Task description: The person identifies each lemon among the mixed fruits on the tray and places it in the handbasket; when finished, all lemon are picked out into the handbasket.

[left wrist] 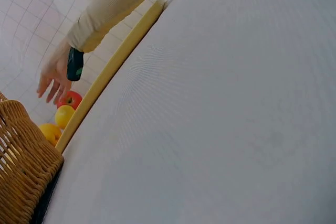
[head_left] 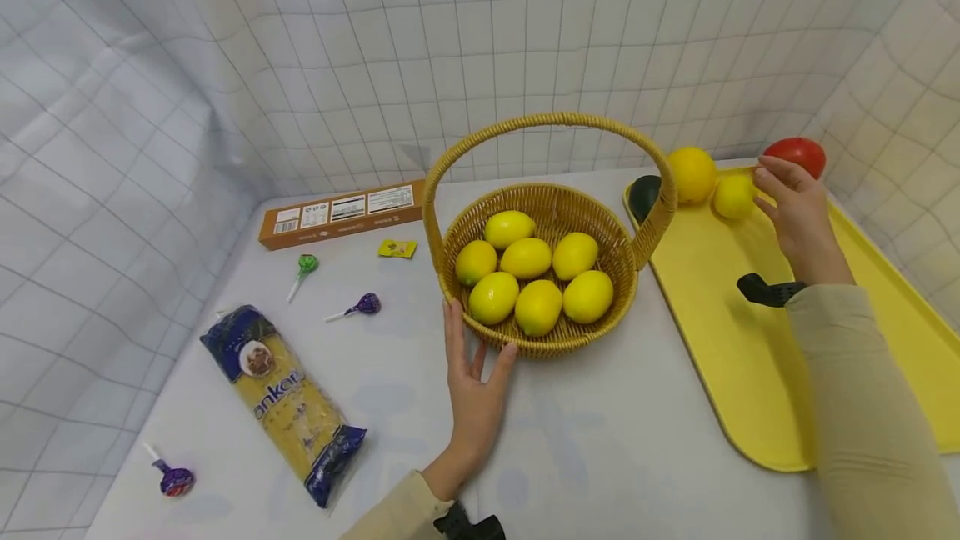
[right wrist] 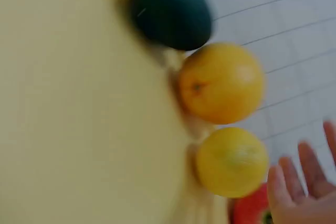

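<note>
A wicker basket with a tall arched handle holds several yellow lemons. My left hand touches the basket's near left side, fingers spread and fairly straight. Over the far part of the yellow tray, my right hand reaches out with extended fingers and holds nothing. Just left of its fingertips lies a single lemon. Close by are an orange and a red fruit, partly behind the hand in the head view. A dark green avocado sits beyond the orange, partly hidden by the basket handle in the head view.
Left of the basket lie a long brown box, a small yellow candy packet, a green lollipop and two purple lollipops, one nearer. A pasta bag lies in front of them. White gridded sheeting encloses the table.
</note>
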Action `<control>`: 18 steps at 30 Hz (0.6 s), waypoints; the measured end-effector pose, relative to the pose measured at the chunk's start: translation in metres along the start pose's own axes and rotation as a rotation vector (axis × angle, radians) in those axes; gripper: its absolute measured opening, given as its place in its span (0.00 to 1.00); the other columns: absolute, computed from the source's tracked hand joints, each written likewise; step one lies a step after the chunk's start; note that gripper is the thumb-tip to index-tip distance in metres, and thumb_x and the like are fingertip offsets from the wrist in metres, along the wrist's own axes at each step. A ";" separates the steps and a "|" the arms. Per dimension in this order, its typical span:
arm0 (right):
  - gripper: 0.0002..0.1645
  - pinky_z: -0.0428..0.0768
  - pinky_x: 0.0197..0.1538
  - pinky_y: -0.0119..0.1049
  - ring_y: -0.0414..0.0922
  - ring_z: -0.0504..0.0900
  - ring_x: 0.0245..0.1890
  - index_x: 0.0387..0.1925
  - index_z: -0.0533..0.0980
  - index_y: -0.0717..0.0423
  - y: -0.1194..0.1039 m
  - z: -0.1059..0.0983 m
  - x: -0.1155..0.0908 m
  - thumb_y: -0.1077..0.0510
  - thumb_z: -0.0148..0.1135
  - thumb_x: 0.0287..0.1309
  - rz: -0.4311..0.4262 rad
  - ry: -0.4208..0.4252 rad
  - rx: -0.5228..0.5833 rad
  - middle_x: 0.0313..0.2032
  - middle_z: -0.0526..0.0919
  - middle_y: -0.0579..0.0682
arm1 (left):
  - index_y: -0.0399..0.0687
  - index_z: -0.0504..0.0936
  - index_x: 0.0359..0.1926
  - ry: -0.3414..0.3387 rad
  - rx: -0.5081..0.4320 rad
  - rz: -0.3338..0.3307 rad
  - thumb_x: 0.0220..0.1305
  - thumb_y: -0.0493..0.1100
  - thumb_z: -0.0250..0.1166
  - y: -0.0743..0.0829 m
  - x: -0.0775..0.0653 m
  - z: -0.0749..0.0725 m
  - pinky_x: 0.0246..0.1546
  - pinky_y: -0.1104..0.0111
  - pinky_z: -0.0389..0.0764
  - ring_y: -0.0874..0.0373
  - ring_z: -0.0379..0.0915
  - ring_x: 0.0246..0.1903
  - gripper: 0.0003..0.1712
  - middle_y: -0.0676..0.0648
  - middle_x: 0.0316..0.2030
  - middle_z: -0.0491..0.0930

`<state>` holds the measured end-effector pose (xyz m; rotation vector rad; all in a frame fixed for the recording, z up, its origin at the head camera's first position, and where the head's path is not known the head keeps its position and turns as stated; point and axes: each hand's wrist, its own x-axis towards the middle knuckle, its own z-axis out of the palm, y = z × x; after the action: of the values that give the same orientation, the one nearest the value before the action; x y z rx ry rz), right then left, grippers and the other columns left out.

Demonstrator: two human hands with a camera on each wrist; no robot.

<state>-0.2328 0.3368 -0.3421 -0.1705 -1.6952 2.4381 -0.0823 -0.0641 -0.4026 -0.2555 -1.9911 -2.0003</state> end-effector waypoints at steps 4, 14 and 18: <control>0.25 0.57 0.63 0.29 0.39 0.62 0.54 0.57 0.71 0.46 0.013 0.003 0.025 0.50 0.62 0.58 0.083 0.230 -0.373 0.54 0.67 0.44 | 0.40 0.41 0.73 -0.003 -0.001 -0.009 0.62 0.32 0.61 0.000 -0.002 0.000 0.61 0.49 0.57 0.51 0.33 0.69 0.47 0.43 0.72 0.32; 0.49 0.54 0.66 0.48 0.59 0.51 0.61 0.71 0.44 0.61 0.038 -0.011 0.032 0.42 0.55 0.61 0.119 0.124 -0.831 0.69 0.45 0.64 | 0.42 0.41 0.73 -0.001 -0.004 -0.038 0.62 0.34 0.62 -0.003 -0.005 0.001 0.61 0.51 0.57 0.53 0.34 0.69 0.48 0.43 0.72 0.32; 0.52 0.62 0.62 0.34 0.49 0.58 0.57 0.72 0.43 0.54 0.032 -0.016 0.005 0.40 0.58 0.58 0.188 0.071 -0.597 0.66 0.50 0.56 | 0.42 0.41 0.73 0.003 0.001 -0.047 0.62 0.34 0.62 -0.003 -0.006 0.001 0.61 0.50 0.57 0.53 0.34 0.69 0.48 0.43 0.72 0.32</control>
<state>-0.2374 0.3419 -0.3776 -0.4991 -2.4140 1.9251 -0.0774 -0.0624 -0.4072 -0.2071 -2.0143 -2.0273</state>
